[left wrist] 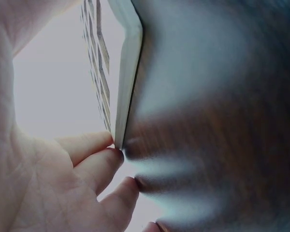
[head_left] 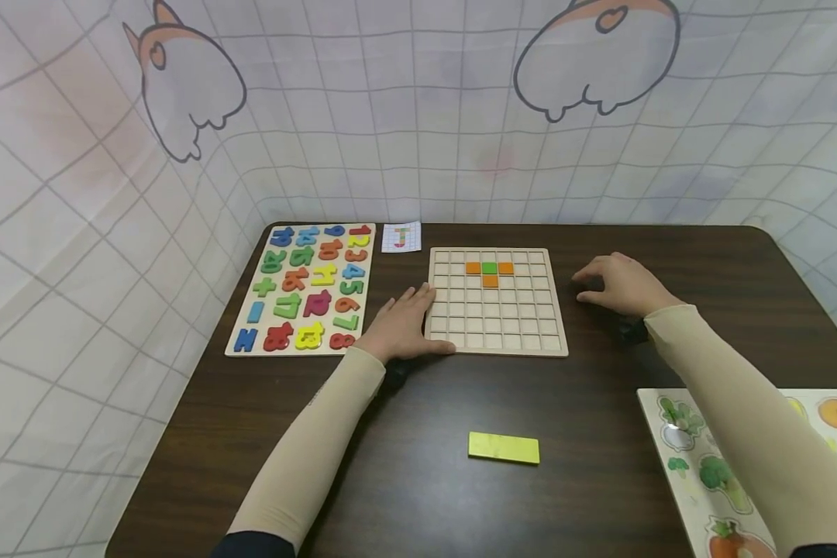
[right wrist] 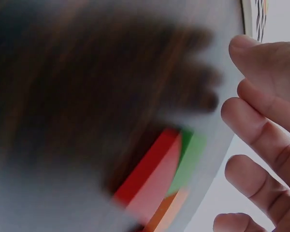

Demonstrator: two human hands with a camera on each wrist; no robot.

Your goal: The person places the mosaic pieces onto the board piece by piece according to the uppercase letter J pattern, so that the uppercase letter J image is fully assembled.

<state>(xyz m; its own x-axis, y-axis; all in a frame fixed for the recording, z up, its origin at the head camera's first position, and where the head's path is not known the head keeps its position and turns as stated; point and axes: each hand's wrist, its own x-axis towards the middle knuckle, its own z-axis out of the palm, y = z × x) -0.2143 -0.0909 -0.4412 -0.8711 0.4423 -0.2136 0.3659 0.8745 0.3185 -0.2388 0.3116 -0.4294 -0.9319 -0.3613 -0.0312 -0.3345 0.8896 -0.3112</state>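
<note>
My left hand [head_left: 403,325] rests at the left side of a wooden grid board [head_left: 428,267], fingers spread and thumb along its front edge. In the left wrist view, fingertips touch the board's rim [left wrist: 128,72]. Three orange squares [head_left: 490,281] and a green square [head_left: 489,268] sit in the board's upper cells. Right of the board, my right hand [head_left: 624,284] hovers over the table with loosely bent fingers, holding nothing. Near it in the right wrist view lie a red block [right wrist: 157,176], a green block [right wrist: 189,157] and an orange block [right wrist: 166,210]; the head view does not show them.
A number puzzle board [head_left: 300,298] stands left of the grid board. Behind lies a small card [head_left: 401,237] with a coloured J-like pattern. A yellow-green bar [head_left: 504,448] lies in front. Under the right forearm is a vegetable puzzle board [head_left: 690,465]. A patterned curtain [head_left: 460,139] closes off the back.
</note>
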